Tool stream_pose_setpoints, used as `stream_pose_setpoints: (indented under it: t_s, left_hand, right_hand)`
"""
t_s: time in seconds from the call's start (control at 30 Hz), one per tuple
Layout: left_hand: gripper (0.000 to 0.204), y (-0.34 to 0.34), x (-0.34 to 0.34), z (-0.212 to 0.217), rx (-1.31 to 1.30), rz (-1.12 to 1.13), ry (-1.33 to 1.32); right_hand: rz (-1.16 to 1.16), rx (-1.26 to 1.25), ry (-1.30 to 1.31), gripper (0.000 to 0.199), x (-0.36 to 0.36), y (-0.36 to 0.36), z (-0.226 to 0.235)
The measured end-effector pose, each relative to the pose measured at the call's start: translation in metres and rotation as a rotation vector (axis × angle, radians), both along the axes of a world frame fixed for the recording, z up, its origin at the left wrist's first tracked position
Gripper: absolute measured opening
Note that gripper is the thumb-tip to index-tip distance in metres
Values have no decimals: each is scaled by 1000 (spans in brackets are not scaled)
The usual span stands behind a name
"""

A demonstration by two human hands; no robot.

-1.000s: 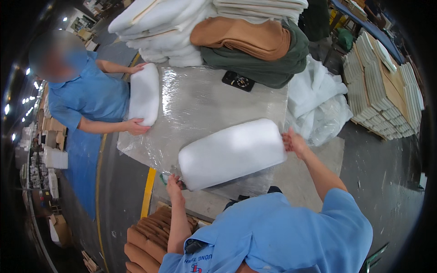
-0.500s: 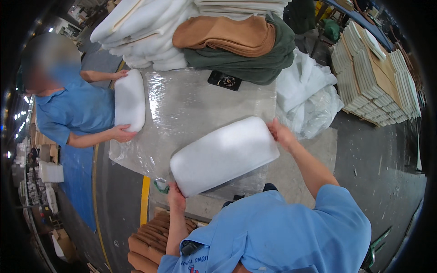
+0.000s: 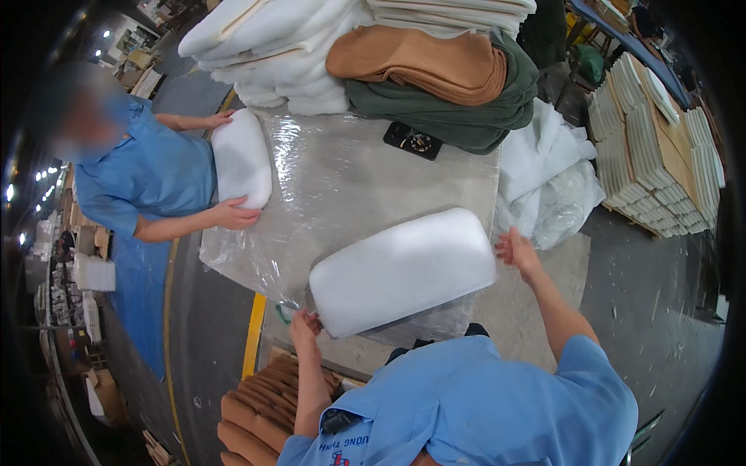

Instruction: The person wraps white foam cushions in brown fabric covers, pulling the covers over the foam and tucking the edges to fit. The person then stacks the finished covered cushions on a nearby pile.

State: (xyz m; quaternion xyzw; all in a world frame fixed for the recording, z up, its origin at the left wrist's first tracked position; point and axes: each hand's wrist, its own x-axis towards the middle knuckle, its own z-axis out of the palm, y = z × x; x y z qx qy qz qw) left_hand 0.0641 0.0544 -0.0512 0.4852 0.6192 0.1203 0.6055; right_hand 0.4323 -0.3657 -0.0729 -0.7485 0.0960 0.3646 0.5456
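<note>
A white padded cushion (image 3: 402, 272) with rounded corners lies slanted on the near part of the table, in front of my body. My left hand (image 3: 304, 329) is at its near left corner, fingers curled in against the edge; their tips are partly hidden. Just off the cushion's right end, my right hand (image 3: 519, 253) holds nothing, its fingers apart. Clear plastic film (image 3: 291, 210) covers the table under the cushion. Across at the left, a co-worker in a blue shirt holds a similar white cushion (image 3: 242, 159) with both hands.
White padding stacks (image 3: 272, 54), brown pieces (image 3: 420, 62) and dark green fabric (image 3: 443, 113) lie at the table's far side, near a black phone (image 3: 413, 140). Crumpled white wrapping (image 3: 548, 175) sits at the right. Beyond stands a tall pile of pale boards (image 3: 653, 155). Brown pieces (image 3: 260, 408) are at lower left.
My right hand has come off the cushion's right end and moved to the right, its fingers spreading. My left hand stays by the near left corner. The whole view has shifted slightly.
</note>
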Motion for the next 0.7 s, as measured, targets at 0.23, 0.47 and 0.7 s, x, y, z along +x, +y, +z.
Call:
stream_pose_setpoints:
  t_s: [0.23,0.47,0.7]
  left_hand:
    - [54,47,72,-6,-54,-151,-75]
    - [52,40,98,-15,-154,-79,-160]
    - [53,-20,52,55,289,147,-327]
  right_hand:
    - [92,28,-114,75,46,76,-2]
    - [138,-131,-341,70,28,97,-14]
    - [-200,202,-495,61,-66,53,48]
